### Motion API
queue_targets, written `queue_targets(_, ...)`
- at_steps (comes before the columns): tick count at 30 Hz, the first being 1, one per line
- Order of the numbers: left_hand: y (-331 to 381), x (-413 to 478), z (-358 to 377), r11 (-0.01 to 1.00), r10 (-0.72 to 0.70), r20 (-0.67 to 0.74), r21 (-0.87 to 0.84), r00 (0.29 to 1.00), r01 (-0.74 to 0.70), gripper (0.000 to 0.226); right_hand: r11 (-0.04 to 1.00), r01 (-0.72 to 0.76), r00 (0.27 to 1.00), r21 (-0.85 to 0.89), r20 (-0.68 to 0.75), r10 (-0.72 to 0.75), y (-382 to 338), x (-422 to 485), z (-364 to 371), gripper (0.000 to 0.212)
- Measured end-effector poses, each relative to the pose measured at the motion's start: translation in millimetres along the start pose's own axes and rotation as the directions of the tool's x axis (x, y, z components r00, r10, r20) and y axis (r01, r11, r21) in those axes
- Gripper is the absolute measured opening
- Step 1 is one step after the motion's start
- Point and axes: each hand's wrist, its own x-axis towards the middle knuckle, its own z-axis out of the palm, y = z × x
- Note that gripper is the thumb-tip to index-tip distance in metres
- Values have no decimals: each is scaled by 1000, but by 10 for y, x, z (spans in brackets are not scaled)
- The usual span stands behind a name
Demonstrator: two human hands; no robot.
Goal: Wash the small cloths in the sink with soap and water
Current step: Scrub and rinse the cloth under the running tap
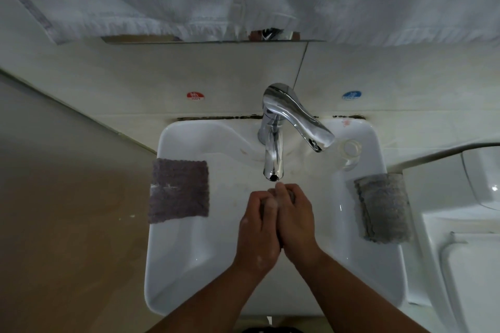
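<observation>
left hand (257, 232) and right hand (297, 222) both gripping wadded cloth (291, 194) under faucet (273, 159), purple cloth (178, 190) on sink (186, 257) left edge, grey cloth (384, 208) right edge

Three cloths (179, 190) (382, 208) (291, 194), two hands (258, 227) (296, 220), one sink (189, 251), one faucet (273, 154), two stickers (195, 96) (351, 95).

A round red sticker (195, 96) on the wall tile (135, 84) above the sink (162, 143), left of centre in the frame, reads "HOT" under a white character too small to read. A matching blue sticker (351, 95), right of the faucet (273, 143), bears white lettering too blurred to read.
</observation>
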Motion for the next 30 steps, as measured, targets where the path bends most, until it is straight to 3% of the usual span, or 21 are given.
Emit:
queue_targets(2,11,80,-42,999,34,-13,36,999,-33,8,1000,14,999,-12,36,-13,-50,-143,0,20)
queue_targets(5,-3,150,-122,996,-81,-46,-32,996,80,7,938,313,949,-149,80,-304,-21,-373,1,14)
queue_targets(7,25,37,-109,989,-117,0,-88,993,117,14,885,402,915,-235,84,-393,-6,-288,-21,12)
queue_targets(10,87,-125,-79,992,-53,104,-106,993,64,20,985,139,990,-103,-11,-141,-144,-103,-39,19)
queue_targets(12,114,-53,-130,999,18,65,-48,998,-15,17,999,11,1000,-44,-26,-12,-178,-197,8,23)
queue_targets(13,128,3,-170,999,38,20,-28,999,-37,14,997,38,999,-70,-14,-39,-180,-295,28,23)
queue_targets(15,145,75,-230,995,-56,-52,-89,997,51,12,954,242,970,-177,63,-235,-183,-496,52,19)
queue_targets(17,177,11,-252,963,-188,-3,-199,982,184,15,861,435,901,-265,135,-413,-172,-505,22,11)
queue_targets(19,217,-141,-260,963,-178,77,-190,981,190,23,868,383,922,-316,77,-379,-240,-355,-17,12)
queue_targets(22,280,-231,-308,991,-25,136,-125,990,42,21,984,63,995,-168,-66,-74,-332,-310,-3,23)
queue_targets(23,268,-174,-340,997,19,107,-79,994,-10,19,986,41,997,-164,-64,-52,-331,-401,22,25)
queue_targets(26,254,-12,-436,993,-93,-2,-75,996,93,12,938,254,967,-235,54,-249,-344,-775,91,24)
queue_targets(28,252,-69,-461,972,-170,26,-158,985,172,13,872,405,914,-276,92,-396,-358,-806,75,18)
queue_targets(30,280,-224,-444,975,-109,96,-182,989,125,18,884,355,928,-303,3,-371,-406,-649,44,17)
